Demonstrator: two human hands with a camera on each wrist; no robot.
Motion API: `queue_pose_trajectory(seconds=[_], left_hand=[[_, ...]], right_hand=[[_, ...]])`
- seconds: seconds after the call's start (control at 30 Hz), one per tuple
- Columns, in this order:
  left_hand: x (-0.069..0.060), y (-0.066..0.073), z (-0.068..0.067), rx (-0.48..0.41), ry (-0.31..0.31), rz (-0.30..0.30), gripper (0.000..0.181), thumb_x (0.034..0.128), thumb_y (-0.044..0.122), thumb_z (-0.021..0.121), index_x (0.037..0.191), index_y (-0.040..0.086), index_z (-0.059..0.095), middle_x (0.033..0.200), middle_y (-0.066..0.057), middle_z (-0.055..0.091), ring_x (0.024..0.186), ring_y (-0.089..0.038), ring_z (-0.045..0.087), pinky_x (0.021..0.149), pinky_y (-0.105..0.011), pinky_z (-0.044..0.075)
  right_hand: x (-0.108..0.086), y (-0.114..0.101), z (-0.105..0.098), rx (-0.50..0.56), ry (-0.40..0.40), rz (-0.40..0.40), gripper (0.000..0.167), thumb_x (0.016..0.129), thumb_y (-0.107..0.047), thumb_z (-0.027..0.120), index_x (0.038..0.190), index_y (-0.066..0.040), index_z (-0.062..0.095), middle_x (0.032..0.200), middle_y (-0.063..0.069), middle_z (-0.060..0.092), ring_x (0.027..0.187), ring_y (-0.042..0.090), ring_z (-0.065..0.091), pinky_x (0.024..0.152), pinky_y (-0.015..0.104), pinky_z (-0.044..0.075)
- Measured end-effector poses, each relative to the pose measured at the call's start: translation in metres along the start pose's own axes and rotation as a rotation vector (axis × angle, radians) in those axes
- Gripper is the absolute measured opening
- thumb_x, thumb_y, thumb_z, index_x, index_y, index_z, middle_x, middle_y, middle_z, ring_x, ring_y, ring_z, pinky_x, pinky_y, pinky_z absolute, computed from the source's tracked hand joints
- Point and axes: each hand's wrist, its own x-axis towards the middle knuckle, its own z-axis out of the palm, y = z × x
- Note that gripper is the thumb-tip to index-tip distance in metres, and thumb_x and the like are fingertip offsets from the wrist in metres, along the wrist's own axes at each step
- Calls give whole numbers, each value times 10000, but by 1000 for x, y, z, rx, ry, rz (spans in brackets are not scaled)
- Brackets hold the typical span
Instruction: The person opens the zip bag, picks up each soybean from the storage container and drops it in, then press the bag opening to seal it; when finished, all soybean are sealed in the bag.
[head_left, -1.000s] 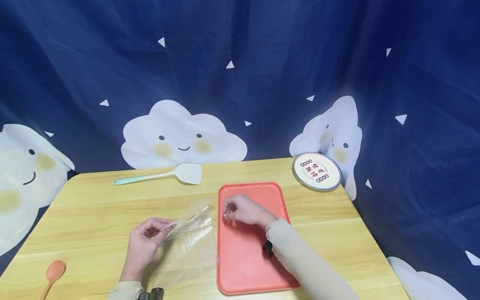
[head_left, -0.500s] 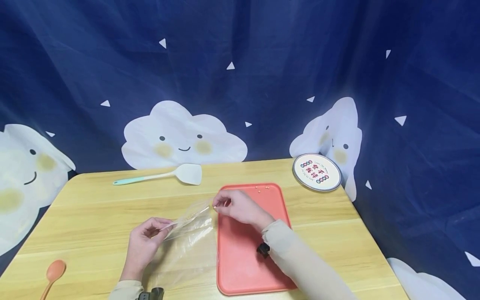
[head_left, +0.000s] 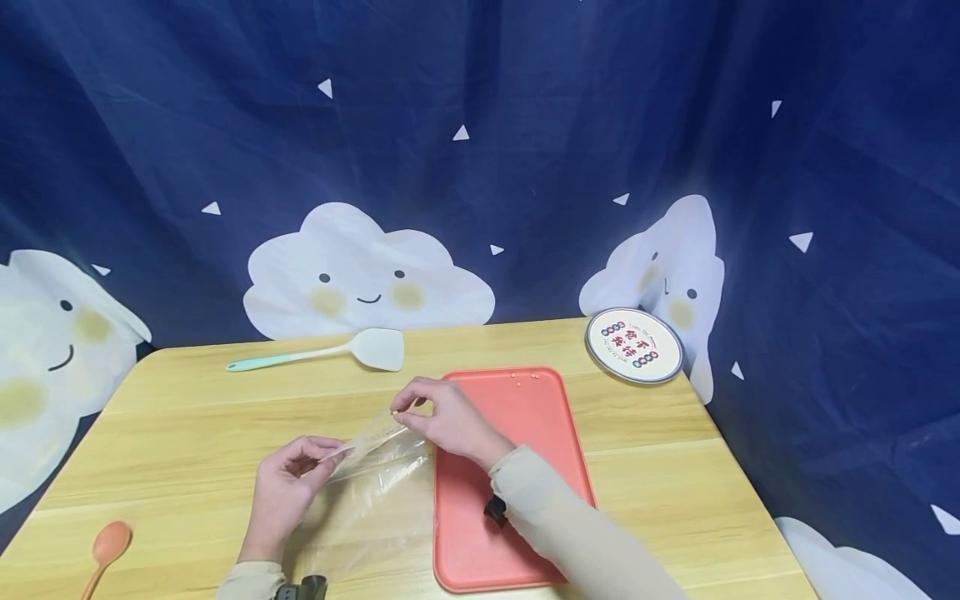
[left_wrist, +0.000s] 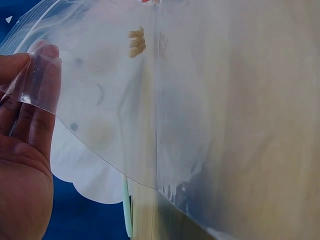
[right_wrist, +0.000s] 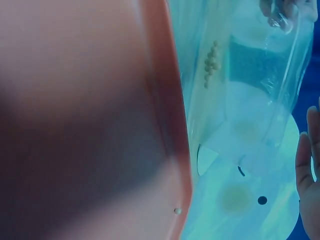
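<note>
My left hand pinches the edge of a clear zip bag beside the tray. A small cluster of pale yellow soybeans shows through the plastic in the left wrist view. My right hand has thumb and forefinger together at the bag's upper edge, pinching one small soybean. I cannot tell whether these fingertips are inside the bag. Several loose soybeans lie at the far end of the red tray. Another bean sits near a tray corner in the right wrist view.
A white spatula with a mint handle lies at the table's back edge. At the back right is a round plate with red lettering. An orange spoon lies at the front left. Behind the table hangs a blue curtain.
My right hand has moved left from over the tray to the bag's upper edge, carrying the soybean. My left hand has stayed in place with its hold on the bag.
</note>
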Motion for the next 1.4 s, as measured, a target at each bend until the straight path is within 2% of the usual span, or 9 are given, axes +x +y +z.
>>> queue_pose_trajectory(seconds=[0.17, 0.37, 0.53, 0.67, 0.8, 1.0, 1.23, 1.4], left_hand=[[1, 1, 0, -9, -1, 13, 212, 781, -197, 704, 745, 3, 644, 897, -172, 710, 800, -133, 694, 707, -211, 582], [0, 0, -1, -19, -18, 24, 202, 783, -193, 709, 746, -8, 637, 903, -185, 707, 811, -159, 697, 717, -219, 583], [0, 0, -2, -26, -23, 24, 213, 776, -204, 706, 741, -7, 633, 903, -194, 706, 813, -159, 699, 719, -226, 586], [-1, -2, -3, -25, -25, 24, 213, 775, -209, 701, 746, -12, 628, 910, -186, 706, 819, -165, 698, 723, -224, 585], [0, -2, -4, -13, -20, 25, 214, 771, -211, 702, 747, -11, 629, 912, -180, 708, 819, -166, 697, 718, -219, 584], [-1, -2, -3, -3, -17, 14, 213, 780, -198, 705, 743, -1, 631, 905, -184, 706, 801, -142, 697, 715, -214, 582], [-1, -3, -3, -5, -19, -8, 198, 777, -200, 708, 773, -9, 655, 908, -166, 712, 799, -141, 705, 729, -243, 589], [-1, -4, -3, -5, -5, -20, 191, 784, -187, 712, 767, -5, 655, 908, -159, 718, 797, -147, 706, 727, -244, 589]], right_hand=[[6, -2, 6, -103, -45, 10, 73, 903, -134, 720, 968, -166, 708, 940, -156, 640, 917, -3, 578, 858, 276, 532], [11, -2, 11, -171, -99, 28, 92, 891, -133, 731, 968, -173, 702, 935, -154, 637, 922, -29, 565, 883, 246, 513], [11, -2, 11, -205, -108, 39, 107, 890, -143, 732, 981, -191, 702, 969, -161, 637, 976, -19, 565, 909, 166, 454], [8, -3, 6, -179, -87, 35, 105, 900, -148, 726, 998, -180, 705, 992, -155, 638, 993, -12, 567, 929, 210, 475], [3, -2, -8, -143, -78, 50, 111, 918, -142, 709, 1028, -137, 706, 992, -135, 636, 974, 25, 579, 916, 307, 515], [-11, 6, -40, -124, -81, 131, 134, 915, -94, 697, 1049, -79, 695, 972, -86, 628, 953, 146, 600, 876, 392, 531], [-29, 27, -83, -199, -53, 213, 136, 901, -94, 709, 1032, -127, 690, 982, -49, 650, 935, 167, 615, 835, 399, 545], [-35, 45, -103, -283, -26, 222, 155, 864, -40, 725, 1015, -62, 696, 986, 19, 661, 927, 213, 631, 834, 382, 543]])
